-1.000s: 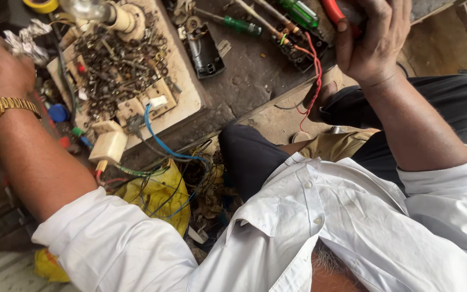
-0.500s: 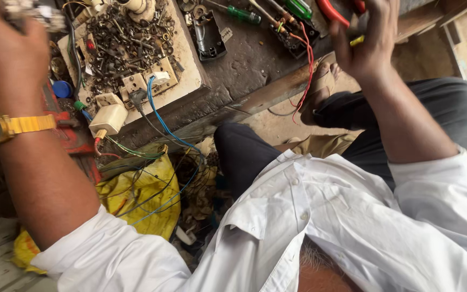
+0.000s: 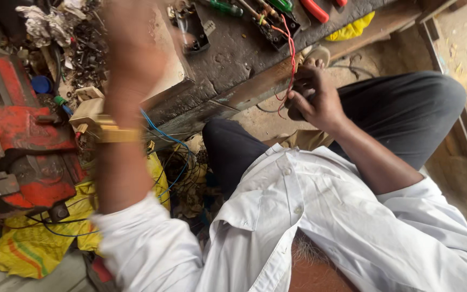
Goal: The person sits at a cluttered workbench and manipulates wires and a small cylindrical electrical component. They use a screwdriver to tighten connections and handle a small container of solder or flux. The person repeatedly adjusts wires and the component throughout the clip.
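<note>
Cluttered dark workbench (image 3: 233,59); red vise (image 3: 22,157) at its left end. Right hand (image 3: 315,100) sits below the bench edge, above the knee, fingers curled around a small dark object, red wire (image 3: 291,54) just beside them. Left hand (image 3: 133,48) raised over the bench, motion-blurred; grip cannot be told.

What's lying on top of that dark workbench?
On the workbench lie a green-handled screwdriver, a red-handled tool, a black part with red wires and a tray of small metal scrap. The blurred left hand covers part of the tray.
</note>
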Demonstrator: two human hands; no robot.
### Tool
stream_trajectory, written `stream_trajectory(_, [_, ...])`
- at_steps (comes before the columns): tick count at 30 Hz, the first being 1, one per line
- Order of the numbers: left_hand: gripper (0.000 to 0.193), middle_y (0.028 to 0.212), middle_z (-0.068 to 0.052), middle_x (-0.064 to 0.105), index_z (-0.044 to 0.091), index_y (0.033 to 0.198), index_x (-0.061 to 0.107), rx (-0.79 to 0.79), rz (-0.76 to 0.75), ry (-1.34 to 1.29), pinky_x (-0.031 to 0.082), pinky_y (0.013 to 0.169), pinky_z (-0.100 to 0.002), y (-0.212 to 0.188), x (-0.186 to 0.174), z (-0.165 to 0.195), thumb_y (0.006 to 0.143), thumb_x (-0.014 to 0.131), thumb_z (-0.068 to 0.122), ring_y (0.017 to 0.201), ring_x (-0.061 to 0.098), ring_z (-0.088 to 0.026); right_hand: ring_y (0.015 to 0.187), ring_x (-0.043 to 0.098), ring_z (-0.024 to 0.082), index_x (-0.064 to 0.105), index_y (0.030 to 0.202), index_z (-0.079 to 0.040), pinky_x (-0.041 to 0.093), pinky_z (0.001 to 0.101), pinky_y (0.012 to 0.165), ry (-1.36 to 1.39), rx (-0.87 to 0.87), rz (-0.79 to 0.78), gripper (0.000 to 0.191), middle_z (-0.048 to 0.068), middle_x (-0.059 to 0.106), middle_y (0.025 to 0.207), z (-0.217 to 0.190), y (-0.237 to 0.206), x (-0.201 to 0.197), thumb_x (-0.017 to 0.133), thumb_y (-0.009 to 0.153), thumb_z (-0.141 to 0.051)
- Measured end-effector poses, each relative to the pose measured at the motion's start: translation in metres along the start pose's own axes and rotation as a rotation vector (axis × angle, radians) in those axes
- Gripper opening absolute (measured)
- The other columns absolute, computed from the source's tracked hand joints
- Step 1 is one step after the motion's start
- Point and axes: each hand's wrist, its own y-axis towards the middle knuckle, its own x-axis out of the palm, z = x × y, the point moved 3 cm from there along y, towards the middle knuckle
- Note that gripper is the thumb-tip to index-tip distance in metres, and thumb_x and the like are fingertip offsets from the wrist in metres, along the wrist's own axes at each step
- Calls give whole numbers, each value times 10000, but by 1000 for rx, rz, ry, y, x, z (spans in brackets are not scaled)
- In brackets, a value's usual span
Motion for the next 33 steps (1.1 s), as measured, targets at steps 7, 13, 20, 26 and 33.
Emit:
stream_trajectory(7, [534, 1541, -114, 491, 83, 1337, 643, 236, 53, -39, 281, 1241, -548, 24, 100, 87, 964, 871, 389, 1487, 328, -346, 1105, 667, 207, 487, 1348, 8, 535, 333, 970, 105, 39, -1, 441, 116, 632, 1192, -9, 15, 13, 745, 1025, -144])
stream_trajectory(13, [555, 1561, -91, 470, 71, 1394, 629, 206, 45, -46, 240, 1283, -562, 28, 120, 82, 972, 820, 378, 1540, 284, -334, 1073, 687, 193, 512, 1326, 1, 539, 329, 955, 94, 53, -23, 392, 107, 661, 1149, -9, 17, 14, 728, 1029, -134])
stream_trajectory(20, [565, 1577, -107, 432, 84, 1393, 641, 189, 75, -62, 214, 1267, -585, 32, 125, 76, 1013, 749, 487, 1522, 259, -340, 961, 664, 151, 549, 1310, 9, 530, 297, 882, 36, 91, -33, 368, 86, 687, 1038, -14, 18, 11, 736, 1038, -152])
stream_trajectory(26, [496, 1597, -97, 420, 101, 1343, 645, 161, 94, -80, 228, 1276, -579, 33, 123, 74, 1034, 762, 470, 1526, 275, -347, 896, 659, 102, 588, 1250, 16, 529, 251, 830, 105, 149, -50, 285, 59, 704, 974, -28, 18, 9, 715, 1052, -143])
stream_trajectory(33, [541, 1597, -105, 405, 84, 1406, 597, 147, 107, -115, 249, 1276, -572, 31, 125, 73, 1015, 792, 402, 1522, 296, -345, 865, 712, 93, 588, 1203, 21, 577, 237, 791, 337, 264, -111, 211, 50, 749, 976, -36, 12, 5, 673, 1059, -108])
